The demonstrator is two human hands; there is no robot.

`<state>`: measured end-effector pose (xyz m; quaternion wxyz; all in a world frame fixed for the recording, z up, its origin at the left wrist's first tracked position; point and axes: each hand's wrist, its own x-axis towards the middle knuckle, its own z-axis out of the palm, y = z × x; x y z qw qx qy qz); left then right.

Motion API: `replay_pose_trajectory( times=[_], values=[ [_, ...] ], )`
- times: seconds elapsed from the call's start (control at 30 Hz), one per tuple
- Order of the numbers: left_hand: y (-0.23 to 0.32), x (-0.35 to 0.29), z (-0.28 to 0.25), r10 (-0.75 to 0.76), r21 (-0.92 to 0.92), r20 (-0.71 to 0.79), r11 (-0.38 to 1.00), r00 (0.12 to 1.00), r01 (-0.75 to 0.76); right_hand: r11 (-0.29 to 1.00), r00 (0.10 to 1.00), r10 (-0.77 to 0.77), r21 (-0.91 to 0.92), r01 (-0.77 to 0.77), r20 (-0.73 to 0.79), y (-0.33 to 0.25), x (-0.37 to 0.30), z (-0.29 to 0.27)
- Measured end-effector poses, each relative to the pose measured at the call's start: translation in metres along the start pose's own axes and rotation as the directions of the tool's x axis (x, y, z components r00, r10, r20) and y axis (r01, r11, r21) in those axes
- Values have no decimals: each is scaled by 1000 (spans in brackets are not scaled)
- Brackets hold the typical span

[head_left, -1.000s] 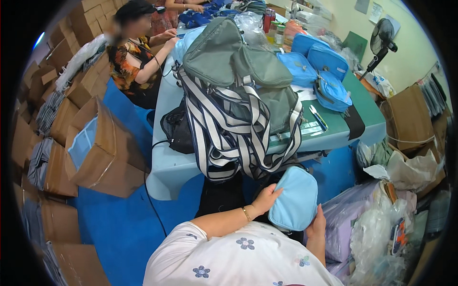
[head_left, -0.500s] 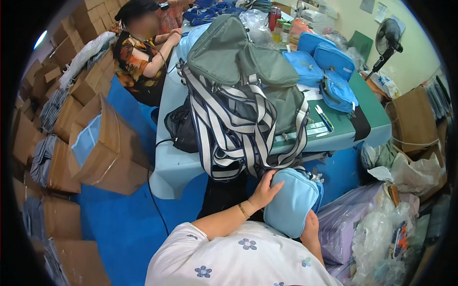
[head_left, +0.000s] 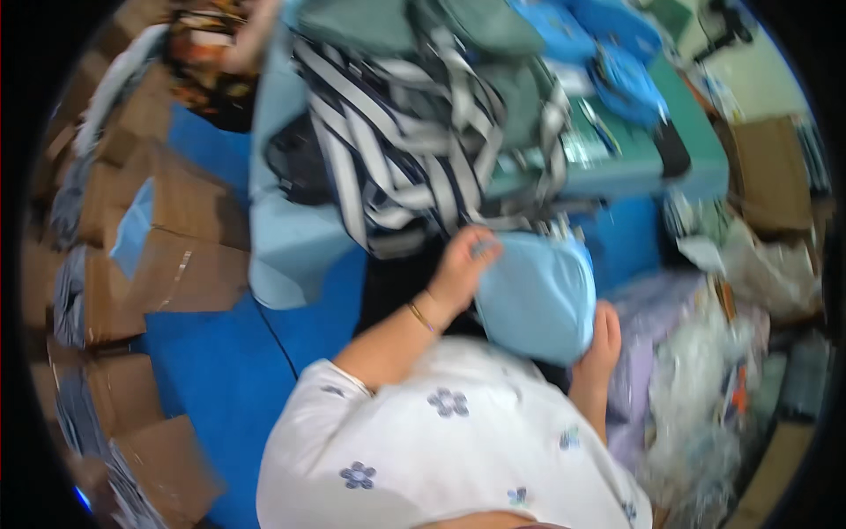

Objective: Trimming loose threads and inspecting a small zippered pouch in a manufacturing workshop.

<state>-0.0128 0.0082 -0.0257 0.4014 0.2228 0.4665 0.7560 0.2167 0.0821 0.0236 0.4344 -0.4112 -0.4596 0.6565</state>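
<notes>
A light blue fabric pouch (head_left: 536, 295) with rounded corners is held up in front of my body, its plain face toward me. My left hand (head_left: 460, 271) is closed at the pouch's upper left edge, close to the hanging striped straps. At its lower right edge my right hand (head_left: 600, 346) grips from the side, with part of the fingers hidden behind the pouch. White straps with dark stripes (head_left: 352, 167) hang over the near table edge just beyond. Green-grey bags (head_left: 357, 26) lie above them on the table.
On the green-topped table (head_left: 705, 159) lie blue bags (head_left: 627, 84) and small snips (head_left: 592, 115). Cardboard boxes (head_left: 198, 264) line the left side. Plastic-wrapped lilac bundles (head_left: 639, 353) stand at my right. A co-worker's patterned sleeve (head_left: 207, 53) shows at the far left.
The view has tilted down and blurred, so the table sits higher. My left hand has changed from lying flat-fingered on the pouch to closing at its edge. My right hand stays on it.
</notes>
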Motion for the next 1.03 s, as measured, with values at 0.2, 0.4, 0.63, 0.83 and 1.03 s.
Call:
replay_pose_trajectory(
  times=[0.2,0.4,0.63,0.83,1.03],
  values=[
    [-1,7,-7,-146,-276,-26,952,989,134,961,961,206,147,-235,187,8,15,-5],
    [47,-13,18,276,857,318,325,907,-399,971,936,217,36,-236,276,20,0,-28],
    [193,-87,53,636,324,585,385,503,-864,974,943,204,39,-222,265,5,-3,-27],
    [221,-60,77,919,148,327,182,222,-972,980,922,192,-10,-200,337,11,-6,-20],
    [240,-73,81,1000,-29,-16,-20,-19,-999,972,924,226,-17,-233,308,16,-10,-19]
  ],
)
